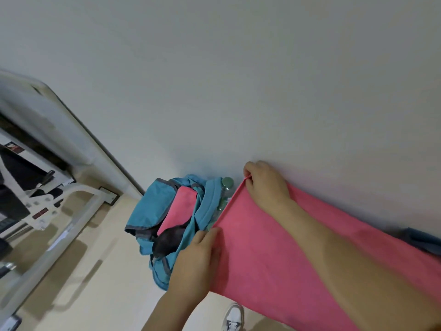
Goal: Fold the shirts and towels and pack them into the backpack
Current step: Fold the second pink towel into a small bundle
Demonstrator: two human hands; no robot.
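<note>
Pink towel: held up and stretched flat between both hands, its short edge just beside the backpack. Pulled taut like this, the corners look ready to be matched for a fold.
Right hand: fingers curled, thumb and forefinger pinching the upper corner of that edge, close to the wall.
Left hand: fingers laid over the lower corner of the same edge. The thumb is hidden behind the cloth, so this is probably a pinch, though I cannot tell how tight.
Backpack: blue, slumped on the floor against the wall, its mouth left gaping toward the person — convenient for dropping the next piece in.
Folded towel: pink, already tucked inside the main opening, with something dark below it that is too blurred to name.
Bottle: green cap, standing in the side pocket next to the stretched edge.
Stage: one towel is packed and this one is not yet folded.
</note>
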